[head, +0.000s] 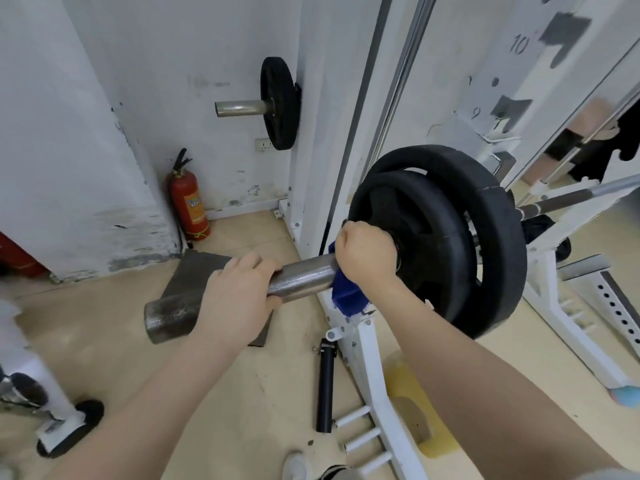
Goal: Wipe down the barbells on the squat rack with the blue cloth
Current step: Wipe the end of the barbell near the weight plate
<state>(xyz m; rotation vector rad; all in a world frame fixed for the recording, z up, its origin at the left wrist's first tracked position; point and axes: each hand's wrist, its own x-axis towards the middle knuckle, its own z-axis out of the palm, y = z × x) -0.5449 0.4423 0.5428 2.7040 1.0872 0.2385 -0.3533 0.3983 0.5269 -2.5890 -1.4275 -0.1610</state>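
Blue cloth [347, 295] around smooth steel sleeve [301, 278]

Steel barbell sleeve [304, 277] juts left from two black plates [450, 233]; blue cloth [346, 296] wraps it beside the plates, tail hanging below

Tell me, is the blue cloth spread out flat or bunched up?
Bunched up. The blue cloth is wrapped around the barbell sleeve, clenched in the right hand, its loose end hanging below.
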